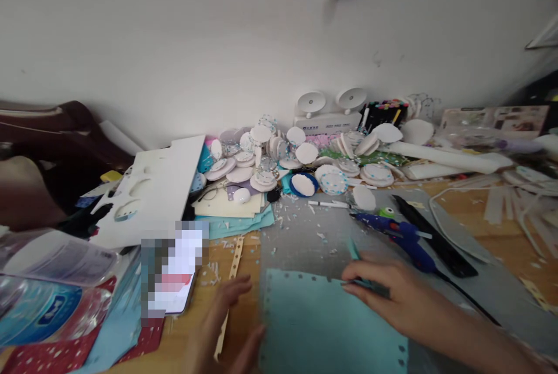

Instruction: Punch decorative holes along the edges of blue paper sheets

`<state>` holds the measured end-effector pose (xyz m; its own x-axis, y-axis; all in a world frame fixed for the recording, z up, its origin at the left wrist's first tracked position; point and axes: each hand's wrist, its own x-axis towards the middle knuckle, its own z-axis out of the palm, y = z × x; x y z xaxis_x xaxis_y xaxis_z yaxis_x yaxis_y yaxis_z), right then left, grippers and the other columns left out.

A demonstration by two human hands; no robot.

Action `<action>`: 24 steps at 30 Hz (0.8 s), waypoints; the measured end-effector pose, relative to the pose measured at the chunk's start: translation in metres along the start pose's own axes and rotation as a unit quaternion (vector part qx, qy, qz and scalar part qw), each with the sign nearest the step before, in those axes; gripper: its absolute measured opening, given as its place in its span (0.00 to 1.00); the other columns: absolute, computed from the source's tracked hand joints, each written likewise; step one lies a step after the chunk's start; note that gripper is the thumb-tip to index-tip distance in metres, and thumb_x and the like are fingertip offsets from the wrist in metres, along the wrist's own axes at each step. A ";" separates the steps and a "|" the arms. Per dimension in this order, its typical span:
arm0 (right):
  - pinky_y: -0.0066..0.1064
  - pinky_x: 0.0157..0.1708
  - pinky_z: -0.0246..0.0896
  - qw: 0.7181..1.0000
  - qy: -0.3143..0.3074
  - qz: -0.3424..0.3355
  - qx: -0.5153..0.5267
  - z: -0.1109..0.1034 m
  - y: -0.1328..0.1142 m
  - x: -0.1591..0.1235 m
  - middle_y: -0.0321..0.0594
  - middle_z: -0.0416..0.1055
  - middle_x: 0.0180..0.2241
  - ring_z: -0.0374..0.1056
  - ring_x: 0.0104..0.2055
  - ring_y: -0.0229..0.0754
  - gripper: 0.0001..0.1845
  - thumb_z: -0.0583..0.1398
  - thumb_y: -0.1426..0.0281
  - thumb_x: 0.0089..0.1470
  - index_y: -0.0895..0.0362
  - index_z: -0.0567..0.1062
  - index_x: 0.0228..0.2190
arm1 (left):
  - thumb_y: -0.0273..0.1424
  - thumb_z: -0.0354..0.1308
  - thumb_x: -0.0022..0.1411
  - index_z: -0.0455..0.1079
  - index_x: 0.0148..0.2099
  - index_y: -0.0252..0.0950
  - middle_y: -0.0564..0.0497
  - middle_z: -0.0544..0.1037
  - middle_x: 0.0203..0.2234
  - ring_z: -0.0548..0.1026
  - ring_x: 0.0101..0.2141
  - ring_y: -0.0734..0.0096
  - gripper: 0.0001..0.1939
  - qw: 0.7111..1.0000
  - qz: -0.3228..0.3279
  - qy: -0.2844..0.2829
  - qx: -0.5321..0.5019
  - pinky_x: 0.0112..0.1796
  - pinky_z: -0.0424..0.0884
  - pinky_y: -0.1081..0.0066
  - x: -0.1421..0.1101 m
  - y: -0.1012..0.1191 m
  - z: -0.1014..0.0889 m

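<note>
A teal sheet of paper lies on the grey mat, with small dark notches or marks along its top edge and lower right corner. My right hand is closed over the sheet's upper right part, gripping a dark slim tool whose exact kind I cannot make out. A narrow teal strip sticks up beside those fingers; whether it is held too is unclear. To the left of the sheet, my left hand is open, thumb and fingers apart, slightly blurred, holding nothing.
A blue glue gun and a black bar-shaped object lie right of the sheet. White discs pile up along the wall. A phone and a plastic bottle are at left. A white pen and paper scraps litter the mat.
</note>
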<state>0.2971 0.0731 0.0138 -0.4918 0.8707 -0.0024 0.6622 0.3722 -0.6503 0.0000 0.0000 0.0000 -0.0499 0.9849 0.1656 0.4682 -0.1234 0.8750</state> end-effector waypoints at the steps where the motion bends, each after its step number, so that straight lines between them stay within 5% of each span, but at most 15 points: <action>1: 0.29 0.34 0.66 1.000 0.000 -0.004 -0.002 0.004 0.002 0.004 0.35 0.75 0.30 0.72 0.34 0.42 0.09 0.57 0.71 0.60 0.50 0.76 0.30 | 0.31 0.62 0.61 0.68 0.54 0.43 0.45 0.72 0.54 0.70 0.54 0.55 0.19 0.996 0.065 -0.009 0.062 0.54 0.67 0.56 0.011 0.002 0.003; 4: 0.30 0.35 0.65 1.000 0.005 -0.023 -0.017 0.014 0.003 0.016 0.36 0.74 0.30 0.72 0.36 0.43 0.09 0.59 0.74 0.58 0.52 0.77 0.30 | 0.26 0.61 0.61 0.65 0.59 0.41 0.44 0.71 0.55 0.68 0.54 0.54 0.24 0.957 0.198 -0.105 0.183 0.53 0.68 0.52 0.044 0.008 0.018; 10: 0.32 0.37 0.67 0.996 0.002 -0.057 -0.070 0.029 0.012 0.026 0.39 0.73 0.32 0.72 0.38 0.44 0.09 0.59 0.75 0.58 0.53 0.78 0.31 | 0.22 0.59 0.62 0.75 0.43 0.37 0.49 0.78 0.36 0.75 0.39 0.60 0.08 0.908 0.190 -0.253 0.275 0.41 0.72 0.62 0.081 0.012 0.048; 14: 0.39 0.43 0.69 0.992 0.061 -0.056 -0.099 0.029 0.023 0.018 0.42 0.75 0.38 0.72 0.44 0.49 0.11 0.59 0.72 0.59 0.51 0.77 0.42 | 0.22 0.57 0.65 0.76 0.38 0.36 0.50 0.77 0.33 0.75 0.37 0.65 0.07 0.912 0.190 -0.259 0.256 0.37 0.71 0.70 0.084 0.007 0.049; 18: 0.41 0.47 0.69 0.983 0.147 -0.075 -0.084 0.015 0.021 0.010 0.45 0.74 0.47 0.71 0.49 0.49 0.21 0.56 0.69 0.60 0.51 0.66 0.55 | 0.22 0.54 0.66 0.76 0.38 0.36 0.50 0.77 0.33 0.74 0.36 0.66 0.10 0.909 0.200 -0.264 0.253 0.37 0.70 0.71 0.085 0.005 0.046; 21: 0.41 0.50 0.68 0.985 0.132 -0.094 -0.062 0.013 0.017 0.010 0.46 0.71 0.52 0.69 0.53 0.48 0.26 0.55 0.73 0.57 0.52 0.60 0.57 | 0.21 0.52 0.67 0.76 0.36 0.36 0.50 0.77 0.33 0.73 0.36 0.66 0.12 0.903 0.211 -0.273 0.256 0.37 0.69 0.70 0.089 0.006 0.046; 24: 0.40 0.46 0.69 0.991 0.090 -0.082 -0.052 0.027 0.015 0.016 0.44 0.74 0.45 0.72 0.48 0.47 0.21 0.53 0.77 0.54 0.53 0.64 0.50 | 0.21 0.50 0.68 0.76 0.36 0.35 0.49 0.77 0.33 0.73 0.37 0.65 0.14 0.897 0.221 -0.279 0.262 0.38 0.69 0.68 0.092 0.008 0.047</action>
<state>0.2841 0.0841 -0.0164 -0.4948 0.8355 0.2390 0.6407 0.5366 -0.5491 0.0410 0.0949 0.0004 0.6237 0.7793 0.0611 0.6912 -0.5863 0.4225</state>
